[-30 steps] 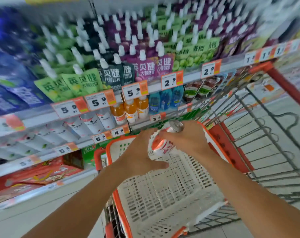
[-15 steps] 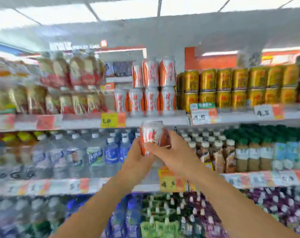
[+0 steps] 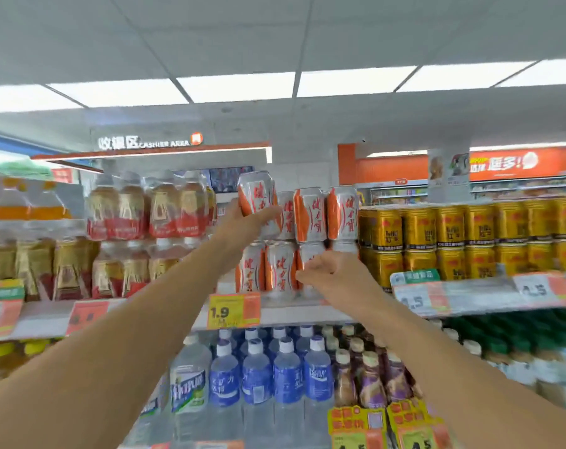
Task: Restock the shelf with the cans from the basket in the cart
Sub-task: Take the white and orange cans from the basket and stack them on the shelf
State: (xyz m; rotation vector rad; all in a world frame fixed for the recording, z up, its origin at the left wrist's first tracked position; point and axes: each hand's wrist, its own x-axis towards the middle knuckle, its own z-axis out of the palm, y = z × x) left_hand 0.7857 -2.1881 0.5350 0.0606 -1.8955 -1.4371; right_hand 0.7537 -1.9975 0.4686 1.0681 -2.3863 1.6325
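Bright, even light comes from the ceiling panels [image 3: 236,87], which are blown out to white. Shadows are faint. The wide lens bends the shelf [image 3: 469,296] at the edges. Bottles [image 3: 32,264] at far left and the lower corners are soft and smeared.

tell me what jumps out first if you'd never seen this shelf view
The left hand lifts a tilted orange-and-white can toward the upper row of matching cans on the top shelf. The right hand reaches at the lower row. Right of them stand stacked gold cans.
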